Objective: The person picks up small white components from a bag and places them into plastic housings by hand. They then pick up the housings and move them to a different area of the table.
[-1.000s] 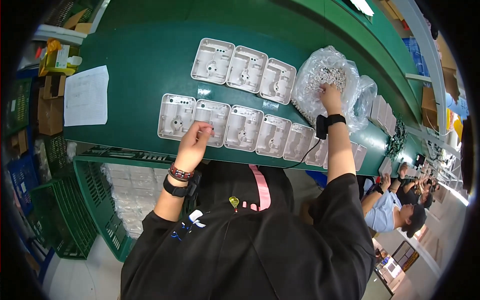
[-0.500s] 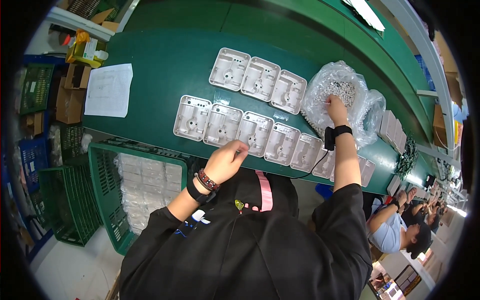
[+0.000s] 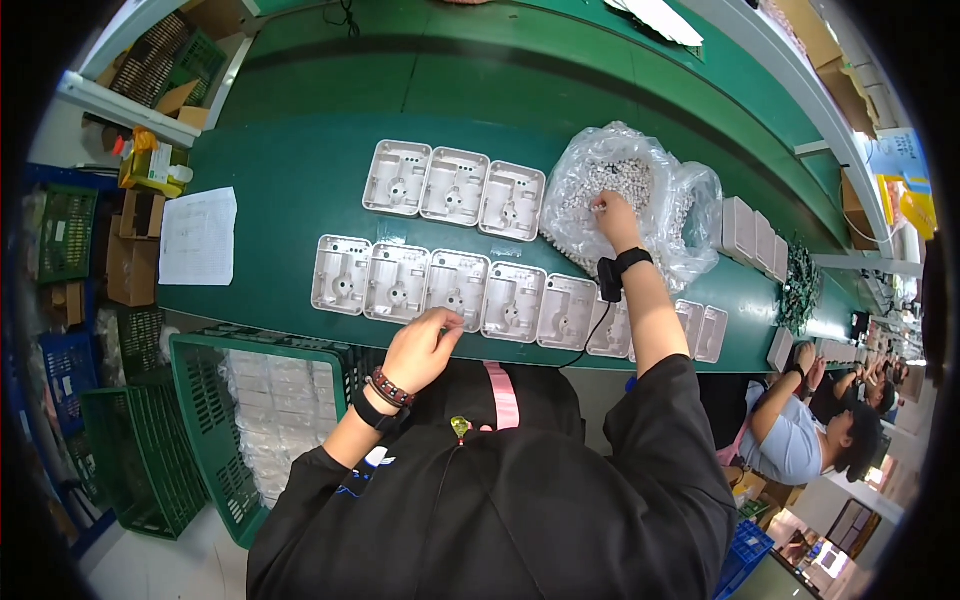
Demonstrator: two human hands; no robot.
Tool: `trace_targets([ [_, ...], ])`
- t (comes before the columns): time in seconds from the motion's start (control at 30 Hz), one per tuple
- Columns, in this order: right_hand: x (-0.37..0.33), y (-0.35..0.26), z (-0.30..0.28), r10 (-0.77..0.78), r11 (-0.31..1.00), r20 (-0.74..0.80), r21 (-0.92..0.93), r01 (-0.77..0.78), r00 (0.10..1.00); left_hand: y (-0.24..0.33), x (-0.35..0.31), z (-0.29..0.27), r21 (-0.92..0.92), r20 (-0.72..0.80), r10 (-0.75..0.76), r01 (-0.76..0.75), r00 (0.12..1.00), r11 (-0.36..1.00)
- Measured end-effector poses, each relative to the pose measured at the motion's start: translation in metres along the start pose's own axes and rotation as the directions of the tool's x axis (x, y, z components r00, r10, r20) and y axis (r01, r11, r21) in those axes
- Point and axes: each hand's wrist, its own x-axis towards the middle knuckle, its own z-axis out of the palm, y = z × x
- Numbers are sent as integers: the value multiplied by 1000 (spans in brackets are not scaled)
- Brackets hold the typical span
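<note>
A long green workbench (image 3: 300, 170) curves across the upper frame, carrying two rows of white moulded plastic housings (image 3: 455, 187). At centre, the left hand (image 3: 420, 347) hovers at the near edge of the lower row (image 3: 455, 288), fingers curled loosely; whether it holds anything cannot be told. Right of centre, the right hand (image 3: 612, 215) reaches into a clear bag of small white parts (image 3: 625, 190), fingertips pinched among them. A green crate (image 3: 200, 400) sits lower left.
</note>
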Motion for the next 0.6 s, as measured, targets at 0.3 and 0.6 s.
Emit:
trace_targets([
  [0.3, -10, 21, -25, 302, 731, -55, 655, -194, 952, 42, 38, 53, -365, 133, -123, 164, 983, 916],
  [0.6, -95, -119, -105, -14, 373, 113, 922, -100, 993, 91, 113, 101, -910, 408, -113, 393, 906, -133],
])
